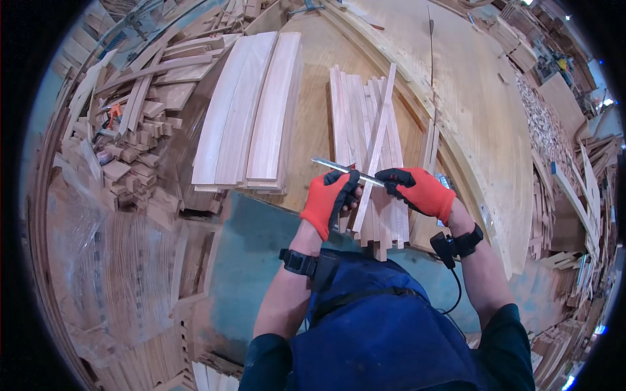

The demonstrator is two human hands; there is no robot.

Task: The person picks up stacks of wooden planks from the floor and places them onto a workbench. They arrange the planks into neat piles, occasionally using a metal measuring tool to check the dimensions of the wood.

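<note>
Both my hands wear orange gloves with black palms and fingers. Between them they hold a slim silver metal tool (pixel 331 165), like a narrow bar, tilted down to the right; its exact kind I cannot make out. My left hand (pixel 331 195) is closed round its middle, with some bare fingertips showing. Closed on the right end is my right hand (pixel 417 189), whose fingers hide that end. Just below the hands lies a bundle of narrow pale wood strips (pixel 355 117), one strip (pixel 380 124) crossing slantwise on top.
Wide pale boards (pixel 241 111) are stacked to the left on the wooden worktable (pixel 313 85). A long wooden rail (pixel 466 166) runs along the right. Offcuts (pixel 140 150) pile up at far left, and more scrap strips (pixel 538 202) at far right. A cable hangs from my right wrist strap (pixel 456 244).
</note>
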